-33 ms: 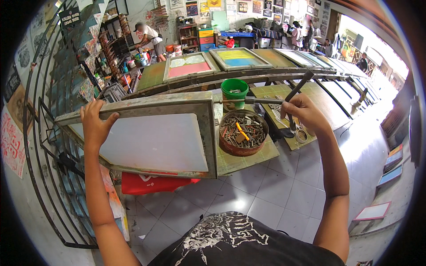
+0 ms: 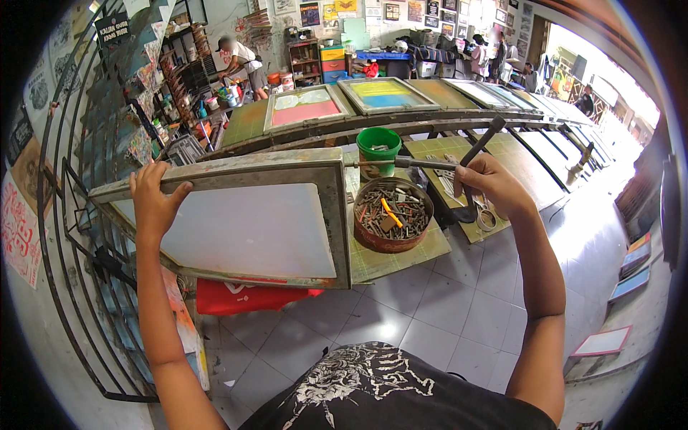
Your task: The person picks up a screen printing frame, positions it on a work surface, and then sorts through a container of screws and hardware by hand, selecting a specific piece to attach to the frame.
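Observation:
A screen-printing frame with pale mesh stands tilted on edge at the left. My left hand grips its upper edge near the far-left corner, fingers over the top and thumb out along the front. My right hand is closed around the dark crossbar of a T-handle wrench. The wrench's shaft runs level to the left, and its thin tip meets the frame's right side near the upper corner. Below the shaft is a round rusty tin full of small metal pieces, with a yellow-handled tool on top.
Behind the tin stands a green bucket. Scissors lie on the board at right. Red cloth hangs under the frame. Long racks hold more screens. Metal bars line the left. A person bends at the back left.
My right hand and the wrench's crossbar have shifted very slightly. My left hand and the frame have stayed in place.

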`<state>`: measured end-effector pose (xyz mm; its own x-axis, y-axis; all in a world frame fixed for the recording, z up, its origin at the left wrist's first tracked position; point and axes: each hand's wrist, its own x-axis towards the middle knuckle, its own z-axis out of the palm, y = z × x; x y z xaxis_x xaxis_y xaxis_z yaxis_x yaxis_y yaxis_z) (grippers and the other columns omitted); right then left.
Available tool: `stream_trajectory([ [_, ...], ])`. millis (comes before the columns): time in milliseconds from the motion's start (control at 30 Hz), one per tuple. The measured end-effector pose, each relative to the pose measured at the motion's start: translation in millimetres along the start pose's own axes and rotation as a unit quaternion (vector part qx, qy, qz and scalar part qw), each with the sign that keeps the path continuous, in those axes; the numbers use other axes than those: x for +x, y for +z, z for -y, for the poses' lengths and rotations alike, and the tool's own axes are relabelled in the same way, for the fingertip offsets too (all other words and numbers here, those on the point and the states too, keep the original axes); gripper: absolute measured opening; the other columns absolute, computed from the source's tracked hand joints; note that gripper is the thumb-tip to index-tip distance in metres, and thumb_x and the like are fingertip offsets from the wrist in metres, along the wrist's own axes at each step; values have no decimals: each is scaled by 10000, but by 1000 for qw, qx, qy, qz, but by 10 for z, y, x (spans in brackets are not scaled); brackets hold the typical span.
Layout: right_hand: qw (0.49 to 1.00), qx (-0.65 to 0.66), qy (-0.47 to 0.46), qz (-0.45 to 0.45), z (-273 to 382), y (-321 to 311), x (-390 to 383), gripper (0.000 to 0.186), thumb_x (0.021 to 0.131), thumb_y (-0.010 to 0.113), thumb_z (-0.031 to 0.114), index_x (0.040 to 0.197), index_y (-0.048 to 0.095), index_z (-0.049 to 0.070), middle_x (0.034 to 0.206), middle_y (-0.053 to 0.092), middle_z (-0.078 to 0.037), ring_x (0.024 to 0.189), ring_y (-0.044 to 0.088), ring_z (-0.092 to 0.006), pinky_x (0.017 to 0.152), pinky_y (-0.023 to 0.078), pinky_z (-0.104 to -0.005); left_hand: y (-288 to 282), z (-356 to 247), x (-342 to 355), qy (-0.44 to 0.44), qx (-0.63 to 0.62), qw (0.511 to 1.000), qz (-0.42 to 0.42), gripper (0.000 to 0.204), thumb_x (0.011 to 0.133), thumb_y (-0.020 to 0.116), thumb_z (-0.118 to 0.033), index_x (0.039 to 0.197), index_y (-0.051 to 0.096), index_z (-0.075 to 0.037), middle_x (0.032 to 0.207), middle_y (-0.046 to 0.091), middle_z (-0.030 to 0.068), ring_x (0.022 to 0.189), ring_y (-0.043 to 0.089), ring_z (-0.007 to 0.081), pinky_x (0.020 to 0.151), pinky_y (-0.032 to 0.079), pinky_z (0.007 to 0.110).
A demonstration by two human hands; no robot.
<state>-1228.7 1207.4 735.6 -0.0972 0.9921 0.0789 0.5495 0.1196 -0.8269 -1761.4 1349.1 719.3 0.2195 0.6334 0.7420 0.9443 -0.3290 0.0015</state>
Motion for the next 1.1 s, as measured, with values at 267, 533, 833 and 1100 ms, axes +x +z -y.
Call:
stream_trajectory([
  [267,987,153,14,-48,85,238,-19,482,978,439,411,742,627,36,620,521,22,554,422,-60,509,328,-212,-2,1,20,6,-2,1000,-5,765,711,544,-746,940,569,-17,1030,566,196,1146,473,384,1070,188,564],
  [533,959,165,-61,-221,8,409,-1,208,914,587,119,1066,538,-14,796,611,-78,720,584,-89,615,497,-221,-20,-25,-4,16,-9,1000,-21,785,705,526,-767,915,564,-12,1030,565,203,1137,472,385,1058,197,566],
  [833,930,-58,-295,-210,-227,151,65,367,803,651,-7,1160,590,49,1032,663,-119,867,658,-189,752,540,-303,-25,43,-43,22,-5,999,-31,796,697,543,-761,960,576,-10,1085,568,215,1181,456,381,1070,180,568],
  [1100,896,-201,-330,-220,-215,12,123,199,805,688,228,887,669,48,662,597,-71,605,544,-192,559,429,-292,-28,-9,-3,9,-13,1000,-1,801,697,543,-760,961,570,-4,1095,564,218,1194,448,386,1071,176,574],
])
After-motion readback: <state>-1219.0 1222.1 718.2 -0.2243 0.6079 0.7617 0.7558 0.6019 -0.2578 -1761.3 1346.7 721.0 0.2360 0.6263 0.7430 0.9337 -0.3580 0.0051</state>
